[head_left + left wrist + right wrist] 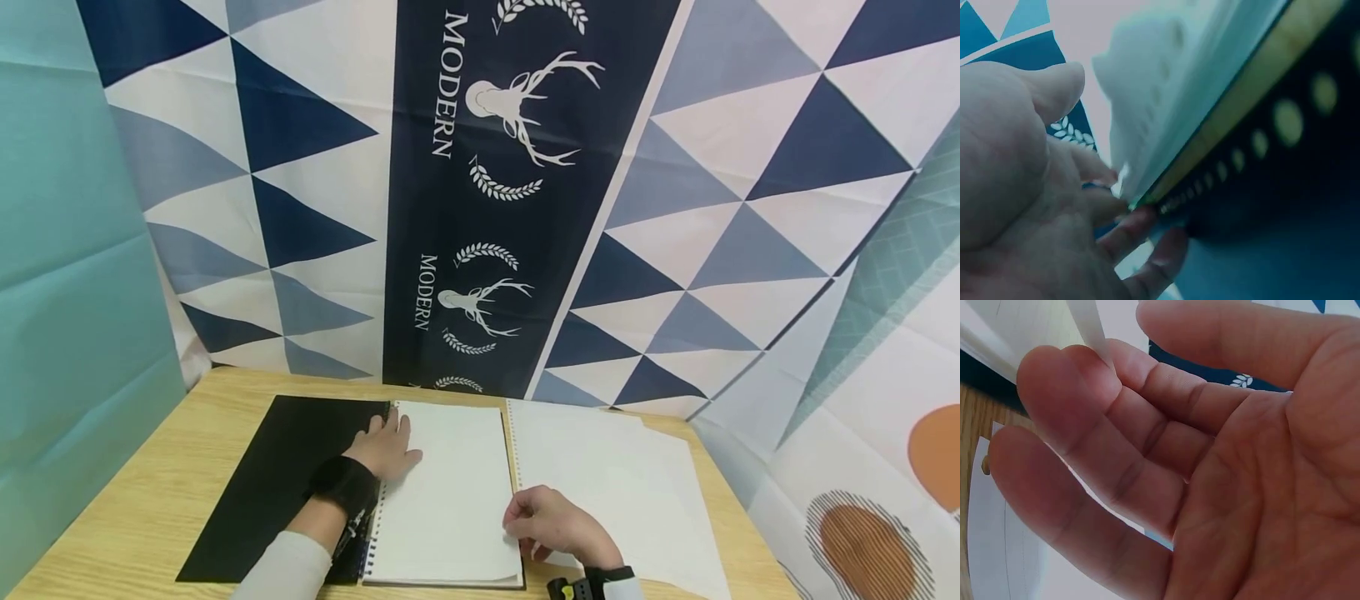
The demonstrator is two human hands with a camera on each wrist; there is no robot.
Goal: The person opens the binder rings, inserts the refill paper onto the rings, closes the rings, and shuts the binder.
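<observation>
A spiral notebook lies spread on the table, its black cover (296, 475) at the left and a blank white page (450, 492) beside it. My left hand (386, 448) rests at the upper part of the binding, fingers spread over the holes and the page's left edge. Beside the page's right edge is my right hand (558, 525), its fingers loosely bent. In the right wrist view, a raised sheet edge (1088, 325) touches the fingertips, while the thumb stands apart from it. The left wrist view shows the left palm and the binding holes close up, blurred.
Loose white sheets (622, 492) with punched holes lie at the right of the notebook, partly under my right forearm. The wooden table (150, 500) meets a patterned cloth (315, 208) at its back edge. A teal cloth (75, 292) hangs at the left.
</observation>
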